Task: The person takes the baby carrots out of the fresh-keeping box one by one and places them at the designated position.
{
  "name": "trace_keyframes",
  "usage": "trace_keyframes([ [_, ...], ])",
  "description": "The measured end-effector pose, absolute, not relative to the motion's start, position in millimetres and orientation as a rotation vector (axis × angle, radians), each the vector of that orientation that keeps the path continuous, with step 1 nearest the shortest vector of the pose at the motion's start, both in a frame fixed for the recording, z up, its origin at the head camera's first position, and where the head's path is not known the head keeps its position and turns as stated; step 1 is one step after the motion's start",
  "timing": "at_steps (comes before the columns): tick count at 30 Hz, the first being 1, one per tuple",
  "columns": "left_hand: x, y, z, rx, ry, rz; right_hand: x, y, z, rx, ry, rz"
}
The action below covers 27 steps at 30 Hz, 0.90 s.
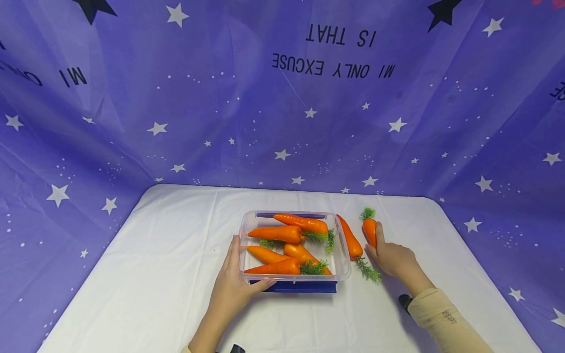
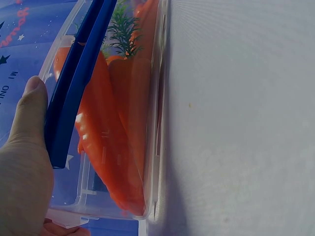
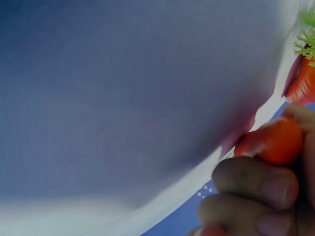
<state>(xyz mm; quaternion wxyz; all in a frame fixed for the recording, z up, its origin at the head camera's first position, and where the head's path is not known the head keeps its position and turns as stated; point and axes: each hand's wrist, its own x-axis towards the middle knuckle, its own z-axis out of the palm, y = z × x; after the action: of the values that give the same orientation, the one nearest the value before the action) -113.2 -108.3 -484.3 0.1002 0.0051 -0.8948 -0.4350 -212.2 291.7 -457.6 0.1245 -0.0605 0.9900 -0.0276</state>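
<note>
Pointing its leafy green top away from the person and its tip toward the palm, the toy carrot [image 1: 370, 230] lies lengthwise on the white surface [image 1: 154, 274], just right of a second loose carrot [image 1: 350, 239]. It is glossy orange, short and plump. The right hand [image 1: 393, 259] curls its fingers [image 3: 256, 182] round its narrow end. The left hand [image 1: 233, 284] grips the near left corner of the clear plastic container [image 1: 342, 267], thumb on the rim, with five carrots [image 1: 282, 233] inside.
</note>
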Motion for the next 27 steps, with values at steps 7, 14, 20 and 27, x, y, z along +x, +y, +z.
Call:
trace_keyframes([
  [7, -113.5, -107.9, -484.7, 0.023, -2.652, -1.289, -207.8, 289.4, -459.7, -0.133, 2.875, -0.020],
  [14, -112.9, -107.9, -483.9, 0.024, -2.655, -1.286, -207.0, 290.4, -457.1, -0.117, 2.871, -0.028],
  [20, -112.8, -108.0, -483.9, 0.020, -2.649, -1.296, -209.3, 295.0, -455.3, -0.017, 2.828, -0.017],
  [27, -113.1, -107.4, -483.6, 0.009, -2.635, -1.286, -210.5, 300.3, -445.7, 0.009, 2.827, -0.070],
])
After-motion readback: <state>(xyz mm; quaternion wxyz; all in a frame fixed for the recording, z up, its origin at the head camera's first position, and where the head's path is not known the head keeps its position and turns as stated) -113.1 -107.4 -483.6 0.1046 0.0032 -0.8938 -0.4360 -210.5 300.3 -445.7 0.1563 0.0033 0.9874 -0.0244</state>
